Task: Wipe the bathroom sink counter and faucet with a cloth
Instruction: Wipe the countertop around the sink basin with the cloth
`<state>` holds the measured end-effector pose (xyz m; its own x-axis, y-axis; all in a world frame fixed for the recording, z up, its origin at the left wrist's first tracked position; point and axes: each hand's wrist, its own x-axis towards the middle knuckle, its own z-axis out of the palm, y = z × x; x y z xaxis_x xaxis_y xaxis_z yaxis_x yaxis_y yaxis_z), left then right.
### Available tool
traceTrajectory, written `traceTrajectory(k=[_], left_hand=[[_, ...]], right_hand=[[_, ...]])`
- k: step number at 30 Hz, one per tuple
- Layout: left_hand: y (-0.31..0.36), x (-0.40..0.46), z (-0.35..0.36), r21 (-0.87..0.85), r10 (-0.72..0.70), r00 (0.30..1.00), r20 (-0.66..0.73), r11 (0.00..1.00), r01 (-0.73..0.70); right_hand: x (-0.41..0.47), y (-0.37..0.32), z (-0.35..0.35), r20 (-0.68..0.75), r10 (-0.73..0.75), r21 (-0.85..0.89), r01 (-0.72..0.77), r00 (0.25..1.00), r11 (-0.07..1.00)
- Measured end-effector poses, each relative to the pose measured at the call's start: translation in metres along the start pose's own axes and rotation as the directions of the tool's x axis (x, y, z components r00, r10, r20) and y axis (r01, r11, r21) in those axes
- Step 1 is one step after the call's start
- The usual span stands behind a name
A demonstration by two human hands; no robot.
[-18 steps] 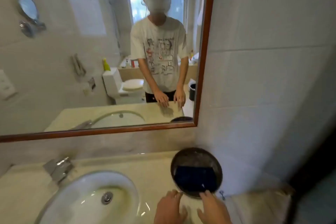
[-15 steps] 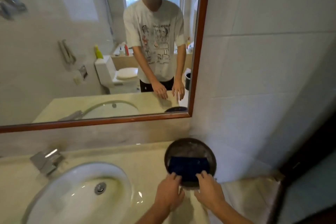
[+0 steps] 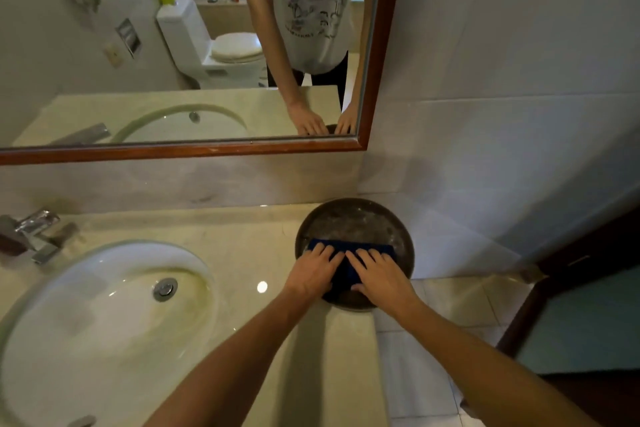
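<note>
Since the earlier frame both hands had been brought onto the folded blue cloth (image 3: 349, 262) in the dark round tray (image 3: 356, 222) (right end of the counter (image 3: 242, 253)). The left hand (image 3: 313, 270) and right hand (image 3: 379, 276) were laid flat, fingers seemingly straight; no grip could be confirmed. Counter and faucet (image 3: 34, 232) were judged unwiped.

Both hands are covering most of the dark blue cloth (image 3: 377, 248), the left hand (image 3: 313, 272) hiding its near left part and the right hand (image 3: 382, 276) its near right. Far to the left of the hands, the faucet (image 3: 33, 234) is running off the frame's edge. Whether the fingers are pressing or gripping is not showing.
</note>
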<state>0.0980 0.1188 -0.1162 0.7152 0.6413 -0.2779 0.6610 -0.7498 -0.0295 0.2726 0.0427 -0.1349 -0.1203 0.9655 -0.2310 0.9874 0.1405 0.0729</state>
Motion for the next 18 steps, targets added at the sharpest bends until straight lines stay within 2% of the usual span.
traceTrajectory(k=[3, 5, 7, 8, 10, 12, 13, 15, 18], left_hand=[[0.0, 0.01, 0.004, 0.085, 0.012, 0.999, -0.052, 0.996, -0.008], [0.001, 0.015, -0.006, 0.045, 0.005, 0.995, -0.095, 0.999, -0.001], [-0.003, 0.016, -0.028, -0.069, 0.007, 0.991, -0.131, 0.998, -0.017], [-0.005, 0.013, -0.042, -0.178, -0.001, 0.991, -0.133, 0.984, -0.023], [-0.007, 0.003, -0.072, -0.435, -0.025, 0.999, -0.029, 0.9, 0.01], [-0.005, -0.009, -0.101, -0.611, 0.013, 0.987, 0.16, 0.786, 0.089], [-0.003, -0.016, -0.115, -0.658, 0.051, 0.969, 0.24, 0.743, 0.124], [0.003, -0.028, -0.132, -0.697, 0.112, 0.935, 0.338, 0.697, 0.169], [0.005, -0.048, -0.13, -0.743, 0.118, 0.922, 0.368, 0.633, 0.216]], right_hand=[[0.007, 0.002, 0.002, -0.087, -0.059, -0.106, 0.05, 0.994, 0.993], [0.01, 0.004, -0.011, -0.106, -0.066, -0.069, 0.059, 0.992, 0.996], [0.006, 0.013, -0.031, -0.06, -0.039, 0.196, 0.05, 0.997, 0.979], [0.001, 0.019, -0.045, -0.031, -0.014, 0.39, 0.025, 0.999, 0.92], [-0.014, 0.033, -0.073, 0.085, -0.016, 0.701, -0.048, 0.996, 0.712], [-0.033, 0.039, -0.098, 0.246, -0.117, 0.842, -0.152, 0.962, 0.518], [-0.04, 0.038, -0.11, 0.299, -0.185, 0.867, -0.186, 0.936, 0.462], [-0.051, 0.027, -0.124, 0.325, -0.246, 0.889, -0.207, 0.913, 0.408], [-0.065, -0.006, -0.124, 0.286, -0.18, 0.858, -0.168, 0.941, 0.484]])
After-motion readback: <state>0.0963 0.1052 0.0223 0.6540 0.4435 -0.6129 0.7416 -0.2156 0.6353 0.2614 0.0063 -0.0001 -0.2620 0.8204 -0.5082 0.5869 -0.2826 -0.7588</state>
